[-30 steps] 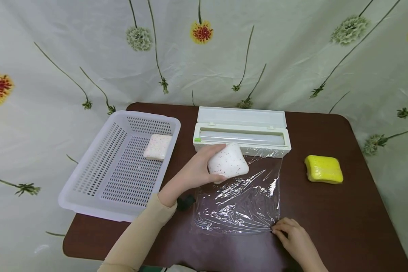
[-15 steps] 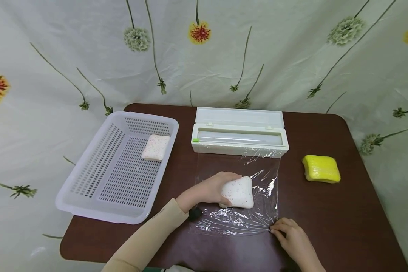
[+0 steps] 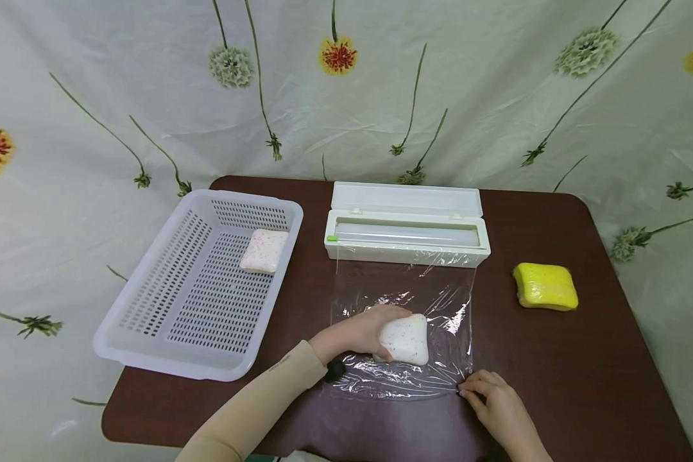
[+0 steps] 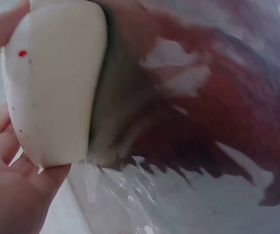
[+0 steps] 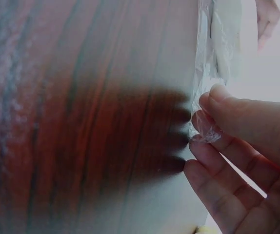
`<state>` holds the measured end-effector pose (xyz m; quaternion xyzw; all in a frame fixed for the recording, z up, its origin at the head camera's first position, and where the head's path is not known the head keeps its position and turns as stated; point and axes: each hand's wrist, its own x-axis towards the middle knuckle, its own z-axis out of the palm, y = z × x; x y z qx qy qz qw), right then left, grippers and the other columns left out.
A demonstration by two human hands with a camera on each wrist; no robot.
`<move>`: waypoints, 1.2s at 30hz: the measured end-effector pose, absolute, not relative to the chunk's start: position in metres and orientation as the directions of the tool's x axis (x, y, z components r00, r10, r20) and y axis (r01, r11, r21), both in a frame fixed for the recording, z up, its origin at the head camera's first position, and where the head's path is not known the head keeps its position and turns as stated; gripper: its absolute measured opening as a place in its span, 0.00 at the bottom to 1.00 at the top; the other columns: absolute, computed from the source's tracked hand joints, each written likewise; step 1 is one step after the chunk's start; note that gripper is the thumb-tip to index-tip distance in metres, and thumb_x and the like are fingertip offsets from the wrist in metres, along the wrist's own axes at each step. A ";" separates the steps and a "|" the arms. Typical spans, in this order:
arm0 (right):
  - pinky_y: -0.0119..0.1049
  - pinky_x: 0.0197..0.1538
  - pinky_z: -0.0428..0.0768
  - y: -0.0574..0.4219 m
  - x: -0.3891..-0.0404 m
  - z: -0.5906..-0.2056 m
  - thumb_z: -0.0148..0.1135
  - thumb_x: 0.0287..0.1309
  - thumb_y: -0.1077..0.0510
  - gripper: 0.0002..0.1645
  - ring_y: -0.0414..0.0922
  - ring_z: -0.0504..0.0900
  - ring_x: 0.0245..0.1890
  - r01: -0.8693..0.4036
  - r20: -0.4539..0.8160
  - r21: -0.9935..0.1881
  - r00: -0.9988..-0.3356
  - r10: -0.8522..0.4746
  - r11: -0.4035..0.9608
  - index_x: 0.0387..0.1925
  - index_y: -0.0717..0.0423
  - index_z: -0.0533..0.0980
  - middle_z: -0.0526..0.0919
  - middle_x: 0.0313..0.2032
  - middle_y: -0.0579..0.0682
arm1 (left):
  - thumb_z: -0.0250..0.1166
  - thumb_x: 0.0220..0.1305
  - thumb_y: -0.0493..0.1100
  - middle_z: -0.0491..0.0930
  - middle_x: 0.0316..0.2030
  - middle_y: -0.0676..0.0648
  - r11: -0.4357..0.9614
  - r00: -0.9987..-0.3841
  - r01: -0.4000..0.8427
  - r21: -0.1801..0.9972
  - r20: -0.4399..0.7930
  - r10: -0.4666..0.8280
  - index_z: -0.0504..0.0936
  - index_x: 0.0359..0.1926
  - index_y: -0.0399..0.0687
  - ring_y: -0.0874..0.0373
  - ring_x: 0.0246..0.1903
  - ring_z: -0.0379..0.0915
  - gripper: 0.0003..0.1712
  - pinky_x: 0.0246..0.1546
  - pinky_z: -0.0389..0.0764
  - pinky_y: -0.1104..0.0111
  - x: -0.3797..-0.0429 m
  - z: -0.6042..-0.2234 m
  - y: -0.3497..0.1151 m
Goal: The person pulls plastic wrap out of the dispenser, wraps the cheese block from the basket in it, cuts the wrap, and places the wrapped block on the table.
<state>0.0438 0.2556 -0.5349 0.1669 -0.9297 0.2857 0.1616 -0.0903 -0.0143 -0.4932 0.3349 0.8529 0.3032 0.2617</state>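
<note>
My left hand (image 3: 369,329) grips a white sponge-like block with red specks (image 3: 407,340), thumb on its near side and fingers on the far side. The block is low over a sheet of cling film (image 3: 447,321) or on it; the left wrist view shows its underside edge close to the film. The film runs out toward me from a white cling film box (image 3: 407,253) with its lid up. At the film's near right corner, my right hand (image 3: 499,407) pinches the edge; in the right wrist view the crumpled film (image 5: 206,129) lies between thumb and fingertips.
At the left, a white perforated basket (image 3: 124,324) holds another speckled block (image 3: 264,251). A yellow block (image 3: 547,286), shiny as if film-wrapped, lies right of the box. The dark brown table (image 3: 589,385) ends at a flowered cloth (image 3: 485,90) behind.
My left hand has brought the speckled block down and toward me, from near the box to the near half of the film. The right hand keeps its pinch at the corner.
</note>
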 end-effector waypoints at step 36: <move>0.22 0.35 0.74 0.256 0.045 -0.535 0.81 0.24 0.71 0.17 0.35 0.76 0.29 -0.411 0.416 -0.468 -0.883 -0.215 0.782 0.21 0.51 0.85 0.81 0.27 0.37 | 0.76 0.54 0.49 0.82 0.52 0.54 0.704 -0.790 0.454 0.546 -0.117 0.601 0.81 0.57 0.51 0.57 0.55 0.76 0.29 0.57 0.78 0.61 -0.004 -0.477 -0.096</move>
